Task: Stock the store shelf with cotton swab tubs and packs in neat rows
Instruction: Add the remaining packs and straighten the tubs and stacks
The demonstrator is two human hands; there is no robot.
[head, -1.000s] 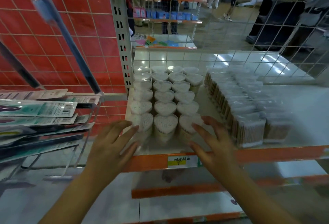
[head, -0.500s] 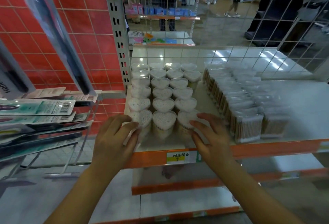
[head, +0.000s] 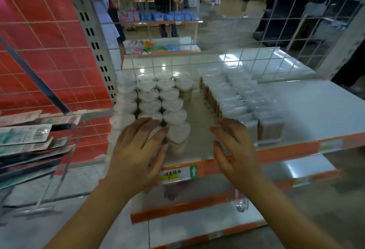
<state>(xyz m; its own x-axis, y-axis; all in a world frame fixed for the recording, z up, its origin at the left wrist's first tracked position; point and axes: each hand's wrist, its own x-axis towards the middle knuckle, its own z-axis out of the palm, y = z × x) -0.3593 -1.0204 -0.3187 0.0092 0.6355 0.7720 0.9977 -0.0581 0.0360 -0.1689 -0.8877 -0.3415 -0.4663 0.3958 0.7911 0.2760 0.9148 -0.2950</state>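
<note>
Compared with half a second earlier, I saw that the right hand [head: 235,150] had left the front tub of the right-hand column and moved off to the right, over the bare strip of shelf [head: 308,100] beside the packs [head: 243,100]. It was released, fingers spread and holding nothing. The left hand [head: 138,150] had shifted from the left front corner of the block toward its middle; it lay flat over the front tubs, fingers extended and relaxed, fingertips touching the front right tub [head: 177,136]. It gripped nothing.

The heart-shaped tubs [head: 158,98] stood upright on the left part of the shelf, lids facing up, in columns whose long axis ran from the orange front edge [head: 286,150] back toward the wire grid [head: 217,59]. The right-hand column leaned slightly rightward toward the front. The packs stood on edge in rows parallel to the tubs, separated from them by a narrow gap.
</note>
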